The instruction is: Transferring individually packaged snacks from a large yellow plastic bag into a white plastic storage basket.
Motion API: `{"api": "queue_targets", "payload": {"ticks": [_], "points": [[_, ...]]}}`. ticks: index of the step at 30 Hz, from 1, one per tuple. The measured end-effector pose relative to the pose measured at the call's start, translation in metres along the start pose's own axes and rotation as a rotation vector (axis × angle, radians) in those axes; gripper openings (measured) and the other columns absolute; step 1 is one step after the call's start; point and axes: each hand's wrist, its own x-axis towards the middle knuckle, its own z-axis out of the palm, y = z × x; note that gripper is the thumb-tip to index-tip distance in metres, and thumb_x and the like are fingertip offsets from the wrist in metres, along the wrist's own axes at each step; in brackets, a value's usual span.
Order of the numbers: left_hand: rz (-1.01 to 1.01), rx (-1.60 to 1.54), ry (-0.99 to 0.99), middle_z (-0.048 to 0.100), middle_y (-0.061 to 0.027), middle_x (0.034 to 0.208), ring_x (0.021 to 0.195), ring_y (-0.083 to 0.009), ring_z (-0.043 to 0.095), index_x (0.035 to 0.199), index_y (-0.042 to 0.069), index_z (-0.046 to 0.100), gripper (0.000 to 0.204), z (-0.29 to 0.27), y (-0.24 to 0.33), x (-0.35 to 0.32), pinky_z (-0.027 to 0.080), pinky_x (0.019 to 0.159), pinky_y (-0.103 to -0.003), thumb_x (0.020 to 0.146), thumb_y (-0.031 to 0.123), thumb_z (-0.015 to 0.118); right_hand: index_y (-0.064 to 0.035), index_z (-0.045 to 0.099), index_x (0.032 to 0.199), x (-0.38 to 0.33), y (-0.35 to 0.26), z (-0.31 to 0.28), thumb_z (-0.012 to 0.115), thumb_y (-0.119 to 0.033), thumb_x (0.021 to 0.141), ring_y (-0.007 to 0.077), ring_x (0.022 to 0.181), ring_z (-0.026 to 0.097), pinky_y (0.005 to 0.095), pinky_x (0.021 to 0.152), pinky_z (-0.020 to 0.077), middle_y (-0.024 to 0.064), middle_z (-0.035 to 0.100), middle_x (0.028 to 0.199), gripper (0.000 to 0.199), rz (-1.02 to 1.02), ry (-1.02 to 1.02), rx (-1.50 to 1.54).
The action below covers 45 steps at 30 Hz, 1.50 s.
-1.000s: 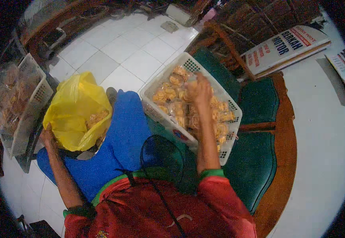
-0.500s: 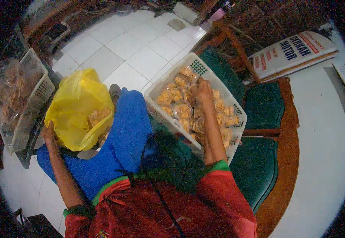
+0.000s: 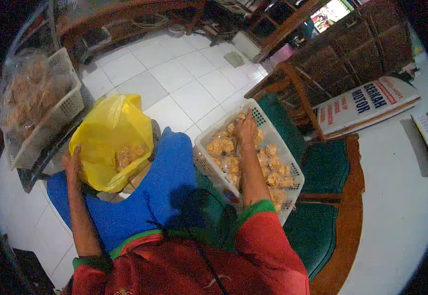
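My left hand pinches the near left rim of a yellow plastic bag, holding its mouth wide. Some clear packs of golden-brown snacks lie inside the bag, which sits beside my left knee. To my right is a white perforated plastic basket with many more small clear snack packs. My right hand reaches into its far end, touching packs there. Its fingertips are partly hidden among the packs, so I cannot make out whether it grips one.
Another white basket at the far left holds a large clear bag of brownish snacks. The right basket rests on a green-cushioned wooden bench. A lettered white board leans beyond it. White tiles cover the floor ahead.
The view has tilted up, so the scene sits lower. My right hand has shifted toward the far left corner of its basket. My left hand still holds the yellow bag's rim.
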Motion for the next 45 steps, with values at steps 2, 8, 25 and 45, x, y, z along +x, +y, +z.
{"api": "queue_targets", "payload": {"ticks": [2,8,25,45], "points": [[-0.024,-0.096,-0.041,0.066,-0.0102,0.087,0.067,-0.0203,0.062,0.100,-0.002,0.064,0.038,0.000,-0.006,0.002,0.049,0.059,-0.034,0.083,0.031,0.064,-0.0050,0.031,0.137,0.014,0.018,0.008,0.054,-0.033,0.084,0.0416,0.099,0.055,0.0497,0.079,0.0446,0.0252,0.055,0.108,0.064,-0.066,-0.012,0.015],[-0.036,-0.064,-0.111,0.057,-0.0155,0.110,0.094,-0.0239,0.058,0.112,-0.001,0.057,0.047,0.030,-0.061,0.034,0.050,0.077,-0.034,0.083,0.036,0.063,-0.0018,0.054,0.114,0.040,0.075,-0.046,0.067,-0.035,0.081,0.0209,0.091,0.056,0.0318,0.076,0.0500,0.0119,0.058,0.107,0.049,-0.074,0.127,0.410],[0.042,-0.079,-0.070,0.068,-0.0166,0.076,0.066,-0.0239,0.065,0.092,-0.001,0.068,0.032,0.002,0.007,-0.010,0.049,0.063,-0.037,0.081,0.028,0.059,-0.0008,0.059,0.104,-0.182,-0.306,0.236,0.065,-0.024,0.076,0.0283,0.079,0.062,0.0392,0.065,0.0491,0.0200,0.063,0.092,0.037,-0.416,-0.713,0.475],[0.231,0.771,-0.014,0.058,-0.0216,0.116,0.104,-0.0378,0.057,0.129,0.004,0.045,0.067,0.003,-0.022,0.018,0.045,0.087,-0.045,0.080,0.045,0.064,0.0023,0.053,0.118,-0.198,-0.233,-0.059,0.061,-0.027,0.081,0.0347,0.107,0.055,0.0407,0.095,0.0408,0.0216,0.057,0.115,0.048,-1.026,-0.289,0.803]]}}
